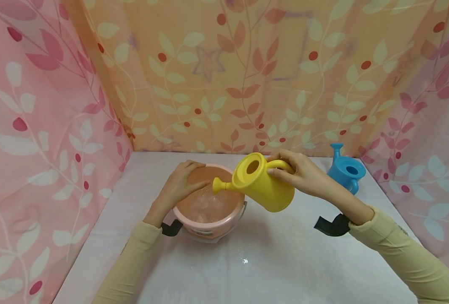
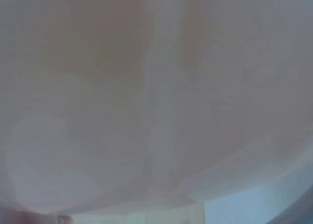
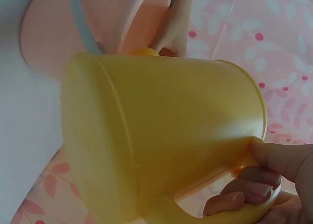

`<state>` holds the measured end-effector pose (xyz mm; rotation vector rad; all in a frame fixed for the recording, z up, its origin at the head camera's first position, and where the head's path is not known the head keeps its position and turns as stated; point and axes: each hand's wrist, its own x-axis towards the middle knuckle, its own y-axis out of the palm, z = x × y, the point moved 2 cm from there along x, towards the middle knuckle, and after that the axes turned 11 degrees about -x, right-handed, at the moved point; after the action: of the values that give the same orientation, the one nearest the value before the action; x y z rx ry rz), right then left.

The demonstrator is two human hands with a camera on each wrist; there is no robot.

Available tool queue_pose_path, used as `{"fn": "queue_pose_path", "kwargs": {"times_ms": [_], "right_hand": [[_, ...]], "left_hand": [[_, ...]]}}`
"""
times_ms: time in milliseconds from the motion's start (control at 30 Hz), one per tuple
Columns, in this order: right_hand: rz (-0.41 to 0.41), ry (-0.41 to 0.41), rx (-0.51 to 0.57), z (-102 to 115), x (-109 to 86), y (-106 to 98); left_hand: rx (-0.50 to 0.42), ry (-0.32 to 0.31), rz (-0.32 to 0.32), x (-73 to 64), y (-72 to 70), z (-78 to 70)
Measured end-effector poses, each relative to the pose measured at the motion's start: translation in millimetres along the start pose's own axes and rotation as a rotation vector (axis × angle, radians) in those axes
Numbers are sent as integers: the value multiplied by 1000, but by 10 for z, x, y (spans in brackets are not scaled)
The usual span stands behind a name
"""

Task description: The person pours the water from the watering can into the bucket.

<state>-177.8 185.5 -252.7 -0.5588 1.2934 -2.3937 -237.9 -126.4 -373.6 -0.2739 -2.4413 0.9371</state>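
Note:
My right hand (image 1: 298, 171) grips a yellow watering can (image 1: 264, 185) by its handle, fingers wrapped through the loop as the right wrist view shows. The can tilts to the left, and its sprinkler spout hangs over a pink bucket (image 1: 213, 228). Some water appears to lie in the bottom of the bucket. At the bucket's left rim is my left hand (image 1: 179, 183), fingers extended toward the back and thumb reaching over the opening near the spout. A blurred pale surface, likely the bucket wall (image 2: 161, 111), fills most of the left wrist view.
A blue watering can (image 1: 347, 171) stands at the back right, behind my right forearm. Water drops (image 1: 245, 261) wet the white table (image 1: 285, 270) in front of the bucket. Leaf-patterned curtains (image 1: 228, 84) enclose the table at the back and both sides.

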Motion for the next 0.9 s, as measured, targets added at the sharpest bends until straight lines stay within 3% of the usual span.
{"fn": "queue_pose_path", "kwargs": {"times_ms": [900], "right_hand": [[1,-17,-23,27,24,-16]], "left_hand": [[11,5,10,3,6,24]]}}
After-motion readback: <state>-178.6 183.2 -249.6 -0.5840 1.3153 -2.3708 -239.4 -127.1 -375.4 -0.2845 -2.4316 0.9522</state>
